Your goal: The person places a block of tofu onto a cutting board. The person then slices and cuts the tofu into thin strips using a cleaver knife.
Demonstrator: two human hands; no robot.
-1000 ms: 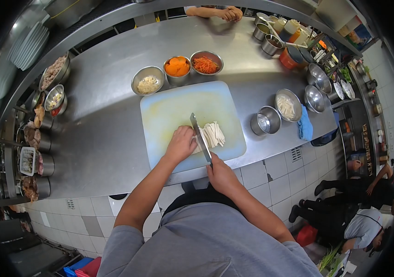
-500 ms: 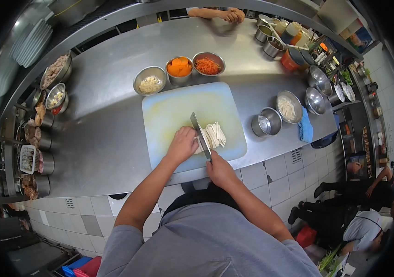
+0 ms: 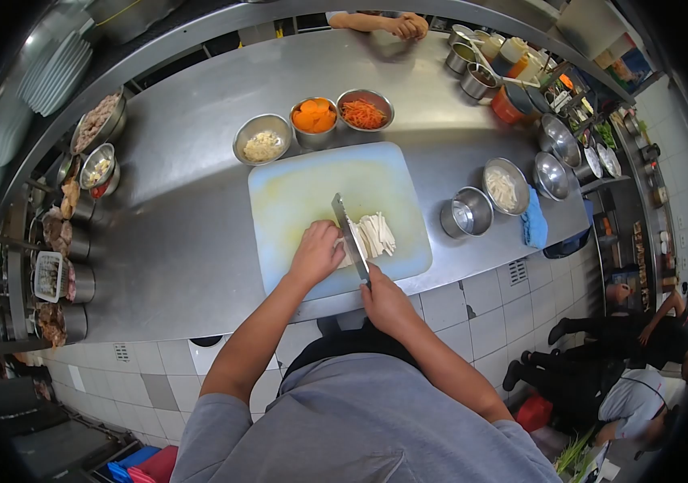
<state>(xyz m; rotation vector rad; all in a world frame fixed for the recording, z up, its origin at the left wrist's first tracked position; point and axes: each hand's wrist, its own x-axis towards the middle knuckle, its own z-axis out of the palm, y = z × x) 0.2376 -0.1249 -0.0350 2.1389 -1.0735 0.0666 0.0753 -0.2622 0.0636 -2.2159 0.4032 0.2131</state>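
Note:
My right hand (image 3: 390,303) is closed around the handle of a kitchen knife (image 3: 347,228), whose blade points away from me across the white cutting board (image 3: 303,181). Curled fingers of my left hand (image 3: 317,252) press on a pale white vegetable piece (image 3: 345,259) just left of the blade; its exact kind cannot be made out. To the right of the blade lies a pile of thin white strips (image 3: 378,234), cut from what looks like the same food. My left fingertips are close to the blade and partly hidden.
Beyond the board stand bowls of chopped white pieces (image 3: 262,146), orange slices (image 3: 314,117) and shredded carrot (image 3: 363,113). At right are a metal pot (image 3: 466,213), a bowl of white strips (image 3: 502,187) and a blue cloth (image 3: 534,220). Another person's hands (image 3: 407,27) rest at the far edge.
Almost nothing differs. The knife and both hands have shifted very slightly; the pile of strips stays in place.

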